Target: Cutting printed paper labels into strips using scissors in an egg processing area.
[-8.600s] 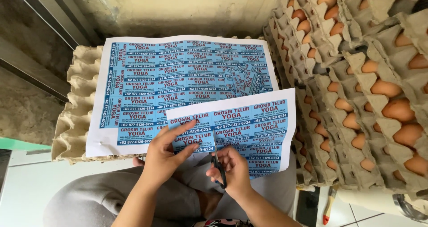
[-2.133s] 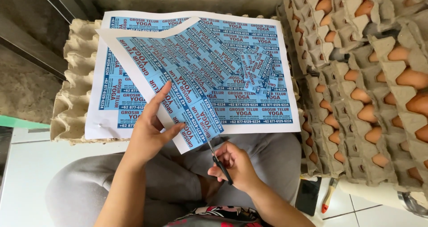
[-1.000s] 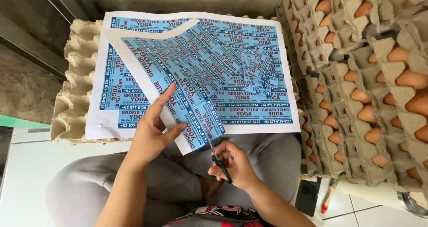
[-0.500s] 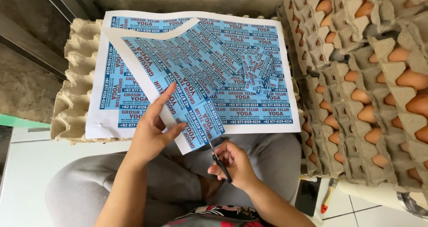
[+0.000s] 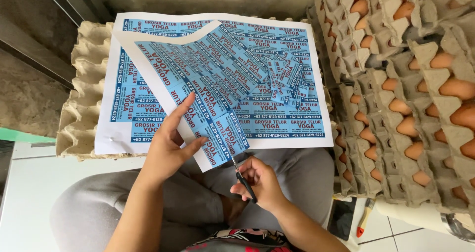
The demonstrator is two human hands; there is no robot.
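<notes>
The left hand [image 5: 166, 150] pinches the blue label sheet [image 5: 208, 103] just above the lap, fingers clamped on its near edge. The right hand [image 5: 260, 180] grips the scissors [image 5: 242, 175], fingers closed through the handles, blades at the sheet's lower edge, above the empty egg trays [image 5: 81, 83].

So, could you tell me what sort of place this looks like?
Probably an egg seller's storeroom or shop corner: stacked trays of brown eggs, empty cardboard trays used as a table, and blue label sheets being cut with scissors.

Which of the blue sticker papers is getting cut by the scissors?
The tilted sheet on top, pinched by the left hand. The scissors in the right hand meet its near edge. The flat sheet underneath lies untouched.
</notes>
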